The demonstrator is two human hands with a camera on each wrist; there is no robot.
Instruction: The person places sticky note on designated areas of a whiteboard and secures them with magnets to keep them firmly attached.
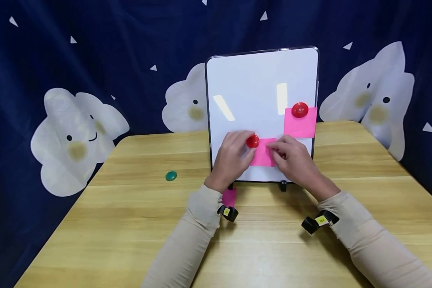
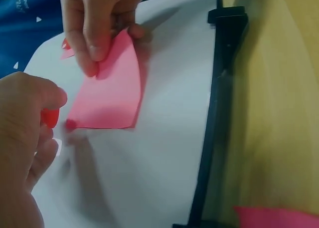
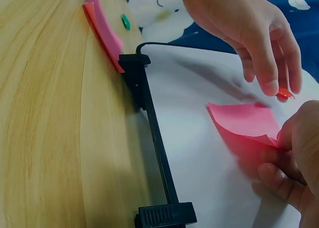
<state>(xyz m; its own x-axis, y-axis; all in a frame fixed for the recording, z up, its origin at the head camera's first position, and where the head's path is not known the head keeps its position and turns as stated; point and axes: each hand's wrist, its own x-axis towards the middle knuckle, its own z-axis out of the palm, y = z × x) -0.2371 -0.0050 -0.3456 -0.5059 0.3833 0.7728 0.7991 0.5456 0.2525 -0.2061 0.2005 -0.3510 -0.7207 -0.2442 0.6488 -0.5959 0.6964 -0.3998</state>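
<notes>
Between thumb and fingers my left hand holds a round red magnet, close to the upper left corner of a pink sticky note. My right hand pinches that note by its right edge, against or just in front of the whiteboard. In the right wrist view the note bows away from the board, and the magnet shows at the left fingertips. Higher on the right of the board, a second red magnet sits on another pink note.
A green magnet lies on the wooden table left of the board. Beneath my left wrist, more pink paper lies by the board's foot. Black feet support the board. A dark blue cloud-patterned curtain hangs behind.
</notes>
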